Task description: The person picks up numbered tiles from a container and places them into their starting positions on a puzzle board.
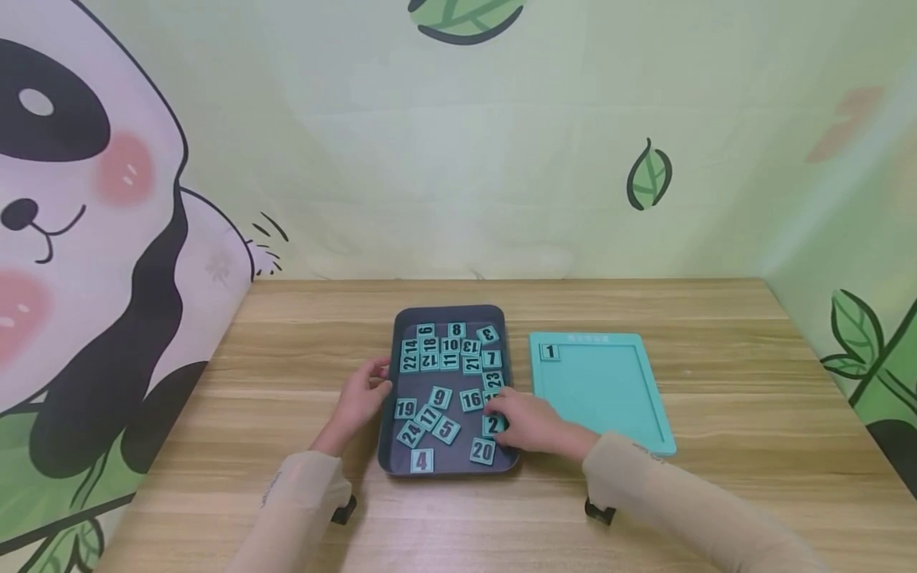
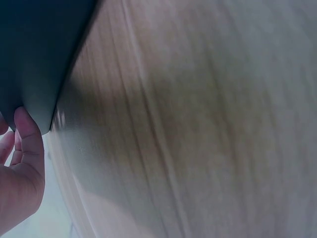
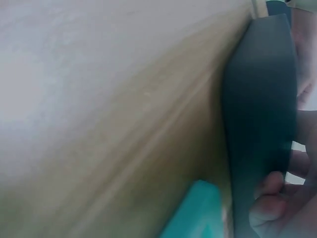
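A dark tray (image 1: 451, 461) holds several square number tiles, such as a 16 tile (image 1: 470, 399) and a 4 tile (image 1: 422, 461) with a red numeral. Over its right side, my right hand (image 1: 533, 423) pinches the 2 tile (image 1: 492, 426) between thumb and finger. In the right wrist view, curled fingers (image 3: 270, 198) show beside the tray wall (image 3: 260, 89); the tile is hidden there. My left hand (image 1: 361, 398) rests against the tray's left edge, its thumb (image 2: 28, 131) touching the outer wall. A turquoise board (image 1: 595, 390) carries a 1 tile (image 1: 549, 352) in its upper left corner.
Everything lies on a wood-grain table (image 1: 301, 334). The turquoise board stands just right of the tray, with a narrow gap between them. Behind the table hangs a pale green backdrop (image 1: 430, 159) with a panda and leaves.
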`<act>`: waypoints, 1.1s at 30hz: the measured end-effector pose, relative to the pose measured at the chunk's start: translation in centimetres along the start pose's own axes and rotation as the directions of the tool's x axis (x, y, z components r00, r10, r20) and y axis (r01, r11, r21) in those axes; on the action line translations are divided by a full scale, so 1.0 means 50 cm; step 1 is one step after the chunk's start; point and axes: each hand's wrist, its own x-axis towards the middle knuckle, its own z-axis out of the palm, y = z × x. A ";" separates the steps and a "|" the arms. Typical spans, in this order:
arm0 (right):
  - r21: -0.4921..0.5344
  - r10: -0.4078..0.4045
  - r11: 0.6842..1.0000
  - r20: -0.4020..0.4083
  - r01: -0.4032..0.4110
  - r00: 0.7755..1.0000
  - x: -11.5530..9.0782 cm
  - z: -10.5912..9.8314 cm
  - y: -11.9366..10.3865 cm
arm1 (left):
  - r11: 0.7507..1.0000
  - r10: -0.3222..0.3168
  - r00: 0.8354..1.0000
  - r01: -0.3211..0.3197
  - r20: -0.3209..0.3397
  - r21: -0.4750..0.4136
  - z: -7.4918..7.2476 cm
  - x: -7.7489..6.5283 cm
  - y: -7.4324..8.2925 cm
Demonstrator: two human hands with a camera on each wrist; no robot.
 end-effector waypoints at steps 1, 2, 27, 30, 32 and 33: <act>0.021 -0.003 1.000 -0.005 0.004 1.000 0.000 -0.004 0.002 | 1.000 0.001 1.000 -0.001 0.001 0.001 0.000 0.000 0.000; 0.045 -0.002 0.999 -0.011 0.003 1.000 0.000 -0.008 0.002 | 1.000 0.001 1.000 -0.001 0.001 0.001 0.001 -0.001 0.001; 0.197 0.111 0.978 -0.208 -0.070 0.972 -0.006 -0.129 0.147 | 1.000 -0.001 1.000 0.001 -0.005 0.011 0.002 -0.001 0.002; 0.176 0.132 0.980 -0.217 -0.094 0.967 -0.008 -0.134 0.168 | 1.000 0.000 1.000 0.000 -0.003 0.011 0.002 -0.002 0.002; 0.161 0.149 0.980 -0.217 -0.116 0.965 -0.009 -0.136 0.181 | 1.000 0.004 1.000 -0.004 -0.002 0.013 0.001 -0.002 0.002; 0.155 0.156 0.980 -0.218 -0.124 0.963 -0.010 -0.137 0.187 | 1.000 0.005 1.000 -0.005 -0.005 0.014 0.001 -0.002 0.002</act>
